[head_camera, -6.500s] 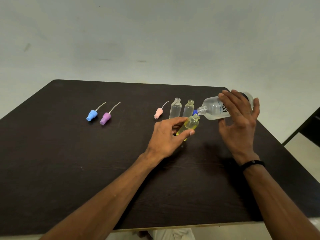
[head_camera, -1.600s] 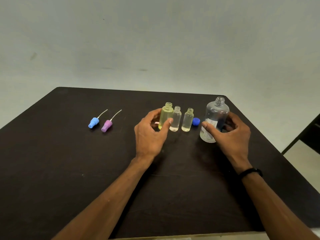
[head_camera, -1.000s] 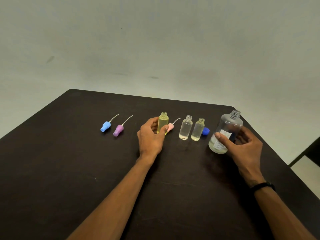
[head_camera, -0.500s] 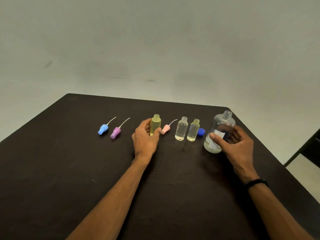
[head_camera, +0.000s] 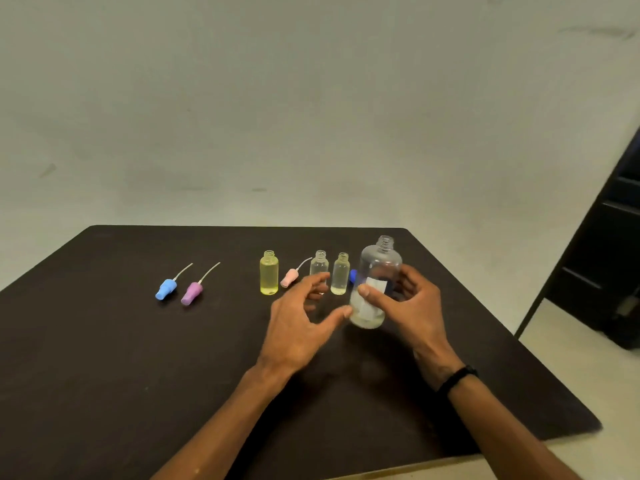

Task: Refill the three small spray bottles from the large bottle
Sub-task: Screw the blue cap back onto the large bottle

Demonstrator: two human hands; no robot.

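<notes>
My right hand (head_camera: 412,306) grips the large clear bottle (head_camera: 377,268), uncapped and upright, with a little liquid at its bottom. A small bottle full of yellow liquid (head_camera: 268,277) stands alone to the left. Two nearly empty small bottles stand beside the large one: the middle bottle (head_camera: 320,265) and the right bottle (head_camera: 340,273). My left hand (head_camera: 301,320) hovers open in front of the middle bottle, fingers spread, holding nothing. A pink spray cap (head_camera: 290,277) lies between the full bottle and the middle one.
A blue spray cap (head_camera: 167,288) and a purple spray cap (head_camera: 192,292) lie at the left of the dark table (head_camera: 104,358). The large bottle's blue cap (head_camera: 353,274) peeks out behind it. A dark cabinet (head_camera: 609,258) stands to the right.
My left hand let go of the full yellow bottle, left standing at the left, and moved right toward the middle bottle. My right hand brought the large bottle slightly nearer.
</notes>
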